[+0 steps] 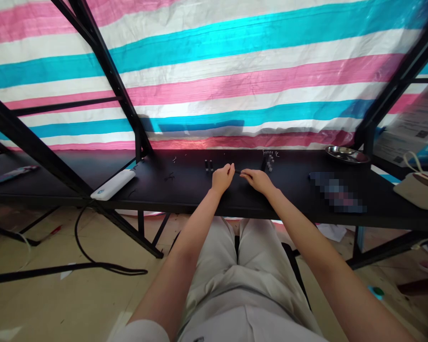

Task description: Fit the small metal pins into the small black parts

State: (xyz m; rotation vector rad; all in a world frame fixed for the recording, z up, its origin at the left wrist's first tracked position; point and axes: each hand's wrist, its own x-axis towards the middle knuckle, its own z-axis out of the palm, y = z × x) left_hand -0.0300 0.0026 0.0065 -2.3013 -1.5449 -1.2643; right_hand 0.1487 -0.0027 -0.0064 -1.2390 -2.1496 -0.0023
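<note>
Steel bowl, white power bank, hands

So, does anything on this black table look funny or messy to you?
Yes. On the table, a patch at the right is covered by blurry coloured squares, so it can't be made out. Also, small dark wiry bits lie scattered beside the left hand, unlike the neat upright pieces.

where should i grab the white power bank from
Pinch the long sides of the white power bank near its middle, coming from above and the front with the left hand. It lies flat at an angle, a thin slab, so its long edges suit the fingers best.
</note>
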